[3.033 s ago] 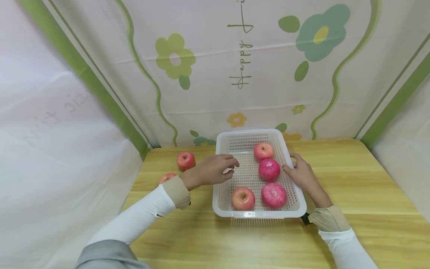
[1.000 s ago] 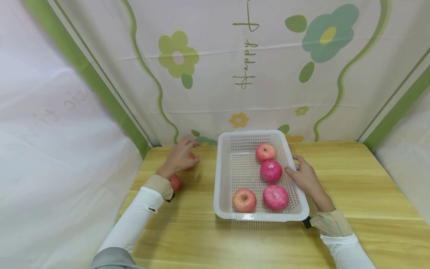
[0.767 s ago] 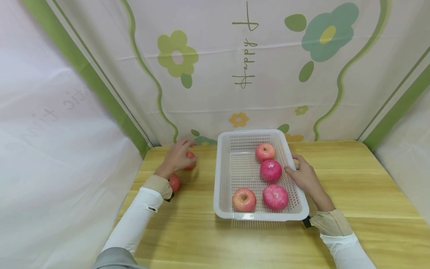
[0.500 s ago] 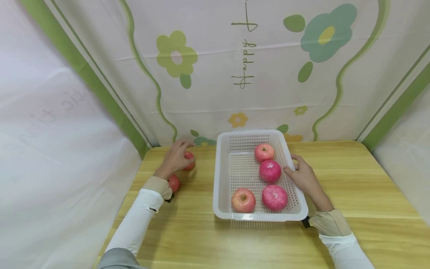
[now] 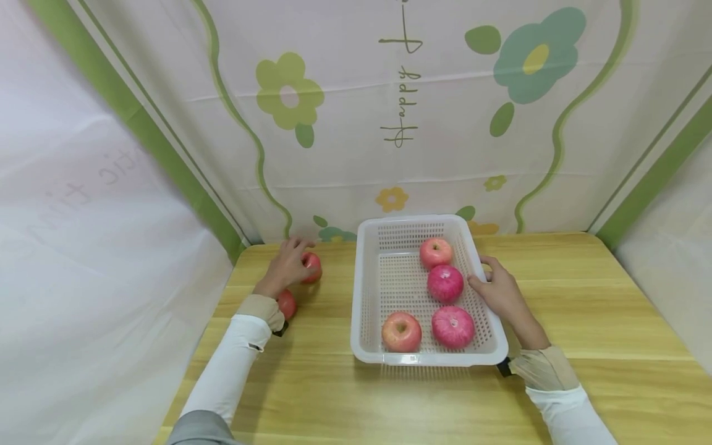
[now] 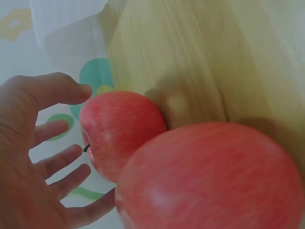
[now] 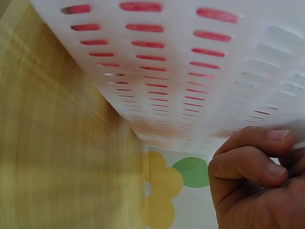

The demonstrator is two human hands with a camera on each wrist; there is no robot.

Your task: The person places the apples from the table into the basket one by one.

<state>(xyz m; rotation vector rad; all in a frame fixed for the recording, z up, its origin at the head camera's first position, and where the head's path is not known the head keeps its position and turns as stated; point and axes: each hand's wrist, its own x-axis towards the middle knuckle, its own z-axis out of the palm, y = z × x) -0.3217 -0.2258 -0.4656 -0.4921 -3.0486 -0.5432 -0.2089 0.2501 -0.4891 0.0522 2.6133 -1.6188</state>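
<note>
A white slotted basket [image 5: 369,290] stands mid-table and holds two red apples [image 5: 436,252] [image 5: 401,330] and two pink ribbed fruits [image 5: 445,283] [image 5: 453,326]. My right hand [image 5: 494,287] grips the basket's right rim; in the right wrist view its curled fingers [image 7: 248,160] clamp the basket wall [image 7: 190,71]. My left hand [image 5: 286,262] reaches to a red apple [image 5: 313,267] at the table's back left. Its fingers [image 6: 59,160] are spread behind that apple [image 6: 121,133] and the thumb touches its top. A second apple [image 5: 287,303] lies by my left wrist, looming large [image 6: 209,179] in the wrist view.
The wooden table [image 5: 584,296] is boxed in by flowered cloth walls [image 5: 389,123] at the back and white cloth on both sides. The back wall runs just behind the far apple and the basket.
Three seconds ago my left hand hovered at the basket's left rim; it has since swung left to the far apple and settled against it. The right hand and the basket have stayed put.
</note>
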